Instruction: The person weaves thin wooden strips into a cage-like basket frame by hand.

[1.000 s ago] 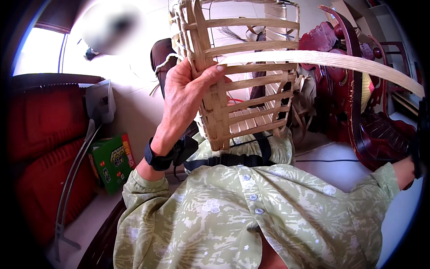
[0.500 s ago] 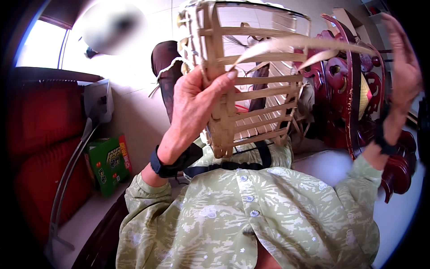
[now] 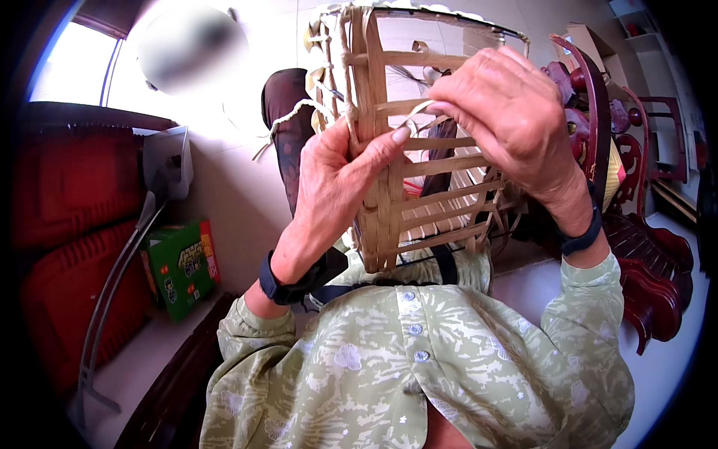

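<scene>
A half-woven basket (image 3: 378,217) of flat tan strips rests on my lap, tilted, with wide gaps between its crosswise strips. My left hand (image 3: 323,178) grips its left corner edge, fingers behind and thumb pressed on the front near a strip. Just right of that thumb, my right hand (image 3: 514,120) is closed, pinching a thin loose strip (image 3: 416,111) between thumb and fingers. The strip's far end is hidden behind the right hand. A twisted cord (image 3: 288,117) hangs off the basket's left side.
Carved dark red wooden chairs (image 3: 591,112) stand at the right. To the left are red cushions (image 3: 78,202), a grey curved metal stand (image 3: 112,307) and a green box (image 3: 179,269). A cardboard box (image 3: 591,45) sits at the back right.
My right hand has come in from the far right to beside the left thumb. The strip that stretched out to the right is now bent short between both hands.
</scene>
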`<move>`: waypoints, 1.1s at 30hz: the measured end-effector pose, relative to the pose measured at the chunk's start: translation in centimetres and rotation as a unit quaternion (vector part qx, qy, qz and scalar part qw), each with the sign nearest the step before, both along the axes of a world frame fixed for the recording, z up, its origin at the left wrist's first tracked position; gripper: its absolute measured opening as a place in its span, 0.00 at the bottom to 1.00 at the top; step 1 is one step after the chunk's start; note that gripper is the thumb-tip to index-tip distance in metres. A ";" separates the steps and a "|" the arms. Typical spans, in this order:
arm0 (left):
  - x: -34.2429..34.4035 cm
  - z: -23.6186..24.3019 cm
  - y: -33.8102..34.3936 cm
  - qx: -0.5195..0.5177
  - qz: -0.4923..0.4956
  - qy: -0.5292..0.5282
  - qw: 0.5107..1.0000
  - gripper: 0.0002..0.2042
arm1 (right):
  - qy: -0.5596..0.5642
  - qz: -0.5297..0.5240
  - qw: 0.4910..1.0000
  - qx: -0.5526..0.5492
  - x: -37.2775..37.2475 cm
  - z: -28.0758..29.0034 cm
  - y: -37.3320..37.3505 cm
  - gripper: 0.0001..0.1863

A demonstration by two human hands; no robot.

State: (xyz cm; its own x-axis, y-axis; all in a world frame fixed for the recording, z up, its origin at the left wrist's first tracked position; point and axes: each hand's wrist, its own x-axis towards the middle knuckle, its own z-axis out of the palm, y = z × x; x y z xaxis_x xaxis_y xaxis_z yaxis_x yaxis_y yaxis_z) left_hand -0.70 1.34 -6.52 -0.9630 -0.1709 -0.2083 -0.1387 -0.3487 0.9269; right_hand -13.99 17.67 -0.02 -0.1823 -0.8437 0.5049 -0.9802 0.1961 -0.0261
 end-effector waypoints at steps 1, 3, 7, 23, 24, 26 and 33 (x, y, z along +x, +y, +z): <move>0.0 0.5 0.0 0.013 -0.005 -0.003 1.000 0.12 | 0.006 -0.012 1.000 -0.002 -0.5 0.2 -0.1 0.10; 0.3 1.1 0.2 0.039 -0.013 -0.013 0.999 0.12 | -0.024 -0.025 0.999 -0.007 -0.8 0.0 -0.7 0.12; 0.7 0.3 0.3 -0.015 -0.013 -0.011 1.000 0.11 | -0.026 -0.067 0.997 -0.019 -0.4 0.2 -2.6 0.16; 0.6 1.6 -0.7 -0.016 -0.056 -0.030 0.998 0.14 | -0.264 -0.162 0.949 -0.064 0.3 -0.9 -4.0 0.09; 0.6 1.8 -1.0 -0.047 -0.066 -0.036 0.996 0.15 | -0.269 -0.165 0.947 -0.064 0.3 -0.8 -4.1 0.09; 0.3 2.3 -1.9 -0.124 -0.054 -0.057 0.989 0.15 | -0.268 -0.162 0.946 -0.079 0.2 -1.0 -4.1 0.09; -1.8 3.3 -4.4 -0.448 0.140 0.137 0.872 0.10 | -0.233 -0.174 0.956 -0.045 0.1 -0.8 -4.0 0.09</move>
State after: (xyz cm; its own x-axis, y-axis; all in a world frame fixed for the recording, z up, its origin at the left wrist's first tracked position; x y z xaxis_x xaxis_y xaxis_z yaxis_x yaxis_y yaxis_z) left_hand -2.48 -3.06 -3.17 -0.8496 -0.3840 0.3616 0.1051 0.5486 0.8295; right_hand -13.91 13.62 -0.86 -0.6665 -0.6484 0.3680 -0.7341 0.4848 -0.4754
